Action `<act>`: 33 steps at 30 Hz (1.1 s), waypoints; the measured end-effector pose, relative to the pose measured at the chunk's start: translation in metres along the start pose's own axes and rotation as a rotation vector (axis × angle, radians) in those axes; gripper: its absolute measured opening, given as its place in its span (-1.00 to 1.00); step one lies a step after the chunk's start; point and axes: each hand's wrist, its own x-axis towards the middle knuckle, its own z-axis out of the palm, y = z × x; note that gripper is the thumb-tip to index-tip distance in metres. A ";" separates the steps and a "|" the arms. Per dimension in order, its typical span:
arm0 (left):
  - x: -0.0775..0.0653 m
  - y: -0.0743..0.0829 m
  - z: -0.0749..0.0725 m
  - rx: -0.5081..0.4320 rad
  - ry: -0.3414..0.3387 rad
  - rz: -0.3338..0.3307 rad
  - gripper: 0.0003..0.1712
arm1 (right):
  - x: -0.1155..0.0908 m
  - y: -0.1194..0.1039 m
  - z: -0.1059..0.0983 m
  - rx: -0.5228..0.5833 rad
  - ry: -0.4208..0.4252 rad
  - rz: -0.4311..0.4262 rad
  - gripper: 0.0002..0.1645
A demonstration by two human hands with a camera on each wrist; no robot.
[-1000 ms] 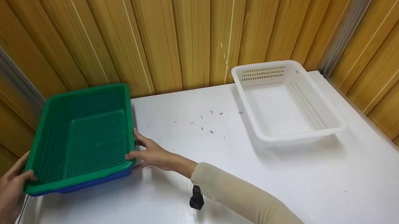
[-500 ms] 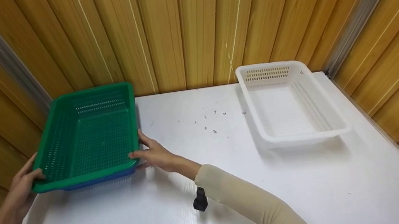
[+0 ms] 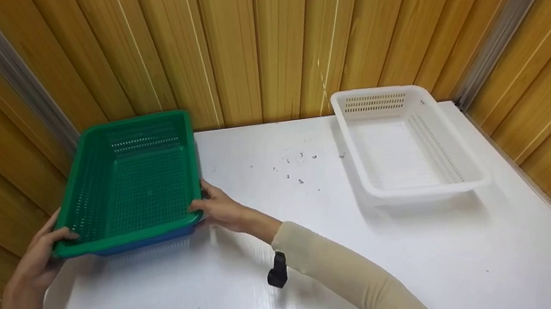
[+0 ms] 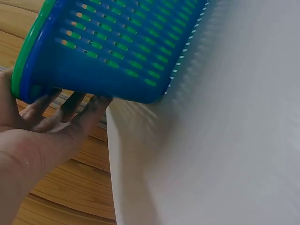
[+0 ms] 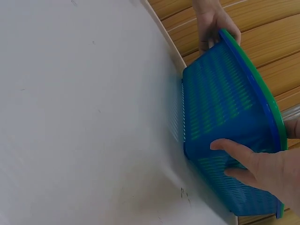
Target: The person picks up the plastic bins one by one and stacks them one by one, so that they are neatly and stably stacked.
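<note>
A green basket (image 3: 151,188) inside a blue basket (image 5: 218,93) is pinched by left hand (image 3: 42,257) and right hand (image 3: 226,210) at the left edge of the surface (image 3: 192,290); the baskets could be tipped off by leftward pushing.

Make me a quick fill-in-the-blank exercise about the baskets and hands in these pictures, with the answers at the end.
1. The green basket sits inside an outer basket coloured ____.
2. Counting the left hand and the right hand, the number gripping these nested baskets is ____.
3. In the head view, the white basket stands toward the table's far ____ corner.

Missing words: blue; two; right.
</note>
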 end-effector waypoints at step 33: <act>0.037 -0.006 0.152 0.171 -0.185 0.144 0.01 | -0.106 -0.055 -0.128 -0.107 0.066 0.044 -0.04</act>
